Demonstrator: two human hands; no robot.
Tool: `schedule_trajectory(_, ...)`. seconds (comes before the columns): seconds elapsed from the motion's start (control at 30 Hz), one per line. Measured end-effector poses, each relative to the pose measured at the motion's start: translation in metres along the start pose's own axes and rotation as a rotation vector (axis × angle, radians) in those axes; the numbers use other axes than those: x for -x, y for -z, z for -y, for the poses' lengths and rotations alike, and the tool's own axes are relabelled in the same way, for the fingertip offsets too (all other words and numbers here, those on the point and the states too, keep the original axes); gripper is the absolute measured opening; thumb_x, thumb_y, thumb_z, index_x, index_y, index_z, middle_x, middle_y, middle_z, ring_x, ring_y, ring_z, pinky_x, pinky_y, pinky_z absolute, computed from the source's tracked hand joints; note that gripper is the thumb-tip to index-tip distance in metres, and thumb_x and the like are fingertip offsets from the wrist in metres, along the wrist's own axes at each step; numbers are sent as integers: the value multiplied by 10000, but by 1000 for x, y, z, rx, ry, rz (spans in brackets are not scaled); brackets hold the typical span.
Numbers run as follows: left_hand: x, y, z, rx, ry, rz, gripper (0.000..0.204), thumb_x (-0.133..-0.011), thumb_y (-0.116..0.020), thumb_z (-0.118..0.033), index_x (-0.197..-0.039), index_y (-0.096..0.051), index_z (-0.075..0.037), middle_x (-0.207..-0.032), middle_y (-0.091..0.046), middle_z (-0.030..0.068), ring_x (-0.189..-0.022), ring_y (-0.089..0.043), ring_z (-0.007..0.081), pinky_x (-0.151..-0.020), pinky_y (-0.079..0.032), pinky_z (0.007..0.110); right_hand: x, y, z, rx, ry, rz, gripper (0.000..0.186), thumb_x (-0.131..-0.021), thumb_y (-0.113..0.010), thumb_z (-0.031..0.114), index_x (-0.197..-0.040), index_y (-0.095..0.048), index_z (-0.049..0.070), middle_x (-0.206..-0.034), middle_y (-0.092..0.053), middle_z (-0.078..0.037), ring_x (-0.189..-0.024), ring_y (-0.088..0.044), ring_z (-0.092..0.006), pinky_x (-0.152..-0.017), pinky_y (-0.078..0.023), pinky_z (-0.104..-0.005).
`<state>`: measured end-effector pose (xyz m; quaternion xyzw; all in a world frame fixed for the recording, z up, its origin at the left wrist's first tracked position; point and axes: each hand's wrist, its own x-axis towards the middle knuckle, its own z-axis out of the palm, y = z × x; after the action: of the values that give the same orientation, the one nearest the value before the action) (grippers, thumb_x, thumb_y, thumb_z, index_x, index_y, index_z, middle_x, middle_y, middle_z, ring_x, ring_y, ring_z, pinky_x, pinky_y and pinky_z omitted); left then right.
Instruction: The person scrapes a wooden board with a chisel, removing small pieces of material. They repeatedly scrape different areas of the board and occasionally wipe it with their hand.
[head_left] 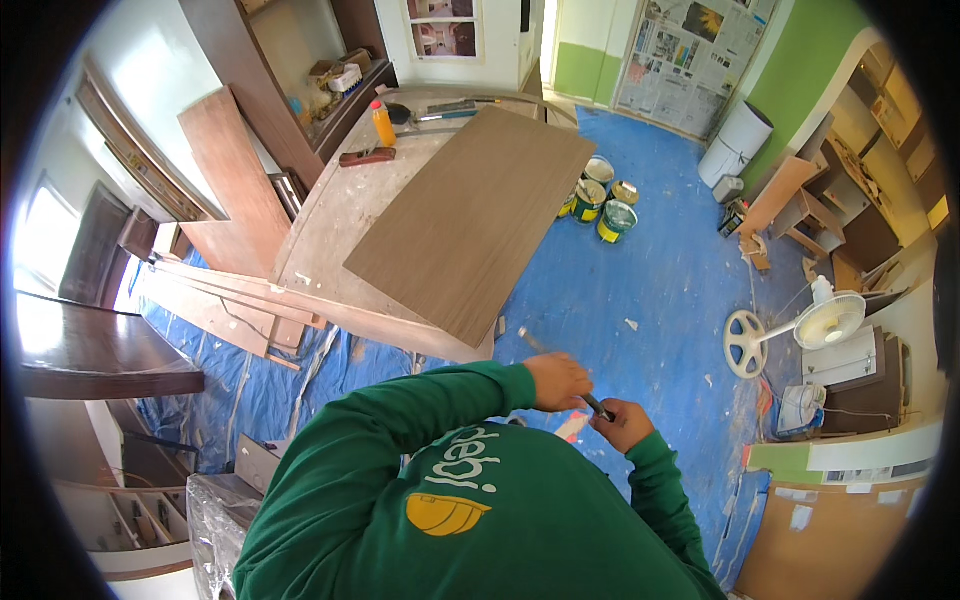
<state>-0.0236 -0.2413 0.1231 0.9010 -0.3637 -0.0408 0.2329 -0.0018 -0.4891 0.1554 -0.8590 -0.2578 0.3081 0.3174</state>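
My left hand (558,382) is closed, fingers curled, in front of my chest. Just to its right and slightly nearer, my right hand (625,425) is wrapped round one end of a dark, slim tool (598,407). The tool's other end runs to my left fingers; its exact kind is too small to make out. A pale strip (530,341) shows just beyond my left hand, and I cannot tell whether it belongs to the tool. Ahead, a brown wood-grain panel (475,220) lies on a worktable (320,230), its near corner overhanging the edge.
On the worktable are a wooden hand plane (367,157) and an orange bottle (382,124). Several paint cans (617,221) stand on the blue floor sheet (640,290) beside it. A white fan (829,320) is at right; wooden boards (220,290) lie at left.
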Motion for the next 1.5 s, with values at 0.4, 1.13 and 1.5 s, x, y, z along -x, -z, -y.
schedule_trajectory(0.4, 59, 54, 25, -160, 357, 102, 403, -1026, -514, -436, -1034, -671, -64, -1009, -718, 160, -975, -665, 387, -908, -498, 510, 8, 33, -28, -39, 35, 46, 323, -880, -770, 361, -883, -681, 51, -705, -609, -137, -638, -567, -318, -611, -454, -428)
schedule_trajectory(1.13, 249, -182, 76, 1792, 1205, -508, 527, -1015, -551, -532, -1263, -701, -92, -1158, -721, 125, -1065, -670, 181, -835, -549, 352, -6, -68, -144, -361, -448, -178, 272, -895, -771, 181, -815, -594, -8, -659, -658, -128, -453, -615, -228, -444, -524, -332)
schedule_trajectory(1.5, 135, 94, 83, 920, 557, -161, 551, -972, -656, -551, -1151, -652, -30, -1014, -725, 91, -882, -657, 182, -782, -525, 346, -183, -61, 120, -1161, -43, -327, 409, -1041, -596, 422, -1022, -629, 15, -898, -669, -84, -846, -688, -223, -784, -596, -390)
